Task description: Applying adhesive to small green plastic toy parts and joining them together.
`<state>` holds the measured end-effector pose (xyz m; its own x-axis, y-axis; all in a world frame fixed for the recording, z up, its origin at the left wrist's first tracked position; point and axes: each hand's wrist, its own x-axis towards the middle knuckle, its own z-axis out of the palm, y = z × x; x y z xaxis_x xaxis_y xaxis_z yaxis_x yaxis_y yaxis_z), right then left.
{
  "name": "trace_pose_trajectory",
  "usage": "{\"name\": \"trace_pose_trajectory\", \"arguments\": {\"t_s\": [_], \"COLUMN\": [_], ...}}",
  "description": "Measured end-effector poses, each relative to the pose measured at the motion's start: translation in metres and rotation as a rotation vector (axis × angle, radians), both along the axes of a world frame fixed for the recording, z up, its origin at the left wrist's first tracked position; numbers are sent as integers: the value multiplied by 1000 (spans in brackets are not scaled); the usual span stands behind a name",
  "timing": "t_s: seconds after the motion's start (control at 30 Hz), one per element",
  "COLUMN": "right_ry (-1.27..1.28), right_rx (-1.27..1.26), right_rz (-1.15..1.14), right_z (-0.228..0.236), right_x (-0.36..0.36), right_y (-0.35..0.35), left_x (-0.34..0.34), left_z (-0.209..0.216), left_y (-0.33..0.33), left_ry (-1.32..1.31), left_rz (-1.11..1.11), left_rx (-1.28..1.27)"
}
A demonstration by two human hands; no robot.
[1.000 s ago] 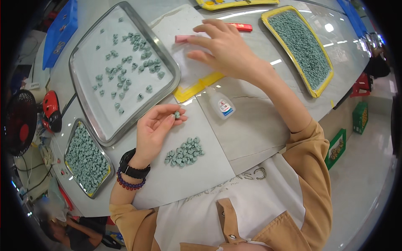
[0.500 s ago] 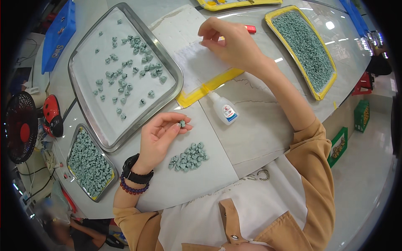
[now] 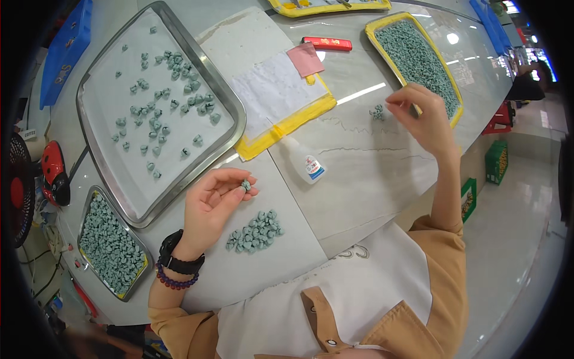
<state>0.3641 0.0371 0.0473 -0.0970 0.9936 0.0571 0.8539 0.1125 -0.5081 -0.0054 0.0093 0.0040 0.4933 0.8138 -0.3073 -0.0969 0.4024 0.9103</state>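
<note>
My left hand (image 3: 216,194) is closed in a pinch on a small grey-green bud-shaped piece (image 3: 246,185), held above the table. Below it lies a heap of similar pieces (image 3: 256,231). Off to the right, my right hand (image 3: 423,116) has its thumb and fingers drawn together beside a small cluster of tiny green bits (image 3: 376,112); what sits in its fingertips, if anything, is too small to make out. Between the hands a white glue bottle (image 3: 305,160) lies with its nozzle on the yellow-taped edge of a paper-covered board (image 3: 275,90).
A metal tray (image 3: 238,119) with scattered green pieces stands at the left, a smaller full tray (image 3: 143,280) nearer me. A yellow-edged tray (image 3: 372,31) of tiny green bits is at far right. Behind the board are a pink square (image 3: 305,58) and a red utility knife (image 3: 327,43).
My right hand has moved right and nearer, from over the board to the small cluster, uncovering the pink square. My left hand keeps its pinch on the bud-shaped piece. The whole view has shifted slightly.
</note>
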Motion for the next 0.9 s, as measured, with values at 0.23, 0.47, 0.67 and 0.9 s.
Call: {"name": "trace_pose_trajectory", "arguments": {"t_s": [0.23,0.47,0.67,0.9], "right_ry": [-306,-228,335,227], "right_rx": [155,298,424,573], "right_rz": [96,285,573,525], "right_z": [-13,-8,-28,-46], "right_x": [-24,-57,-150,-166], "right_y": [-9,-1,-25,-25], "left_x": [-1,-4,-4,-4], "left_z": [-1,-1,2,-1], "left_y": [1,2,8,5], "left_ry": [9,-51,-92,-67], "left_rz": [-8,7,23,-5], "left_rx": [25,-44,-118,-43]}}
